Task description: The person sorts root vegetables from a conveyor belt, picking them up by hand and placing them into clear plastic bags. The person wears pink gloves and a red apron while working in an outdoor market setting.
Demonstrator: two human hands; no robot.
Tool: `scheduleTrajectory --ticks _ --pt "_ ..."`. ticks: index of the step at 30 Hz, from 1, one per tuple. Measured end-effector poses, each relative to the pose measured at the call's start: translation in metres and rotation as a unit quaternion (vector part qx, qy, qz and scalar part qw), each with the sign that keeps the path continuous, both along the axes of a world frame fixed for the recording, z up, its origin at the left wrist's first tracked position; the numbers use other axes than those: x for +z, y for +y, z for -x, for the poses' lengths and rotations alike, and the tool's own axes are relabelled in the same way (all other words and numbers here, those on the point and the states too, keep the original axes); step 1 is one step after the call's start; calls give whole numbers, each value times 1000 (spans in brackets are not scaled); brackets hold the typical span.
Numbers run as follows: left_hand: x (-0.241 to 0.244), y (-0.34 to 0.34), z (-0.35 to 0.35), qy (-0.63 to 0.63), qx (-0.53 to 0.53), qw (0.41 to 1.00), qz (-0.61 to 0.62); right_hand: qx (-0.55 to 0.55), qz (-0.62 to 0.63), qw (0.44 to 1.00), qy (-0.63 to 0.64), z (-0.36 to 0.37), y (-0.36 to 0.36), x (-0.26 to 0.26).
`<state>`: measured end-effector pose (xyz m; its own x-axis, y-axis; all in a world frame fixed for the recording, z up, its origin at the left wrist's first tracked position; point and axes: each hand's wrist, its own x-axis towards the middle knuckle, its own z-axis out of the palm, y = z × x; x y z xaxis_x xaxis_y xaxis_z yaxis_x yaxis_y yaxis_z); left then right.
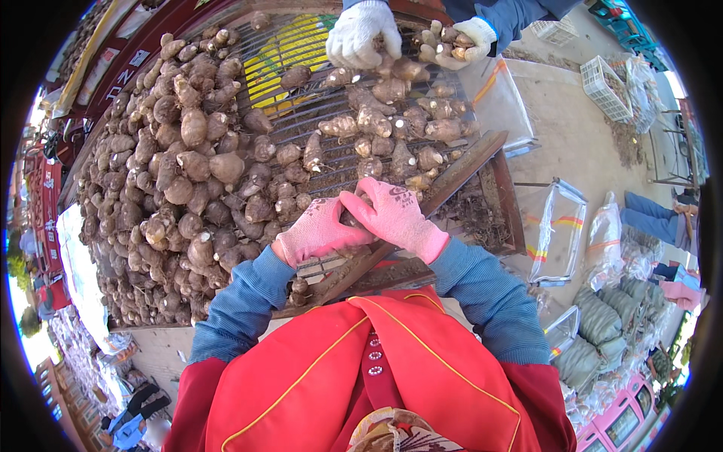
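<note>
My left hand and my right hand, both in pink gloves, meet at the near edge of a slatted metal sorting table. Between them they grip a brown taro corm, mostly hidden by the fingers. Just beyond my hands, loose taro corms lie spread on the slats, several with pale cut ends. A large heap of taro corms rises to the left. Close by my right hand, a wooden board runs slantwise across the table's corner.
Across the table, a co-worker's white-gloved hands handle more corms. Root scraps lie beyond the board. On the right are clear plastic bags on frames, a white crate and filled green sacks. Other people stand farther off.
</note>
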<state>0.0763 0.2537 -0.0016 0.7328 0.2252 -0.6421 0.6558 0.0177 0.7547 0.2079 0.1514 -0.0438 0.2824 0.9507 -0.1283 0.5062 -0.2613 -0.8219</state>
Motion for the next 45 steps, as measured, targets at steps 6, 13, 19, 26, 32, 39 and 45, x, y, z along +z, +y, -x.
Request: scheduleTrajectory --ticks 6,13,19,26,32,39,45 --pt "12 -10 -1 -9 -36 998 -54 49 -62 996 -39 -5 -3 -4" --pt "33 2 -17 -182 -31 983 10 -48 -119 916 380 -22 -20 -31" --pt "-15 4 -16 -321 377 825 272 -128 -26 781 610 -17 -32 8" --pt "-28 -33 -34 -366 391 830 154 -107 -57 921 370 13 -15 15" --pt "-5 -12 4 -154 308 925 159 24 75 991 -106 6 -25 23" --pt "-25 -6 22 -57 230 951 198 197 16 976 -89 -2 -29 18" --pt "-11 27 16 -94 -11 972 215 156 -78 969 176 -18 -46 1"
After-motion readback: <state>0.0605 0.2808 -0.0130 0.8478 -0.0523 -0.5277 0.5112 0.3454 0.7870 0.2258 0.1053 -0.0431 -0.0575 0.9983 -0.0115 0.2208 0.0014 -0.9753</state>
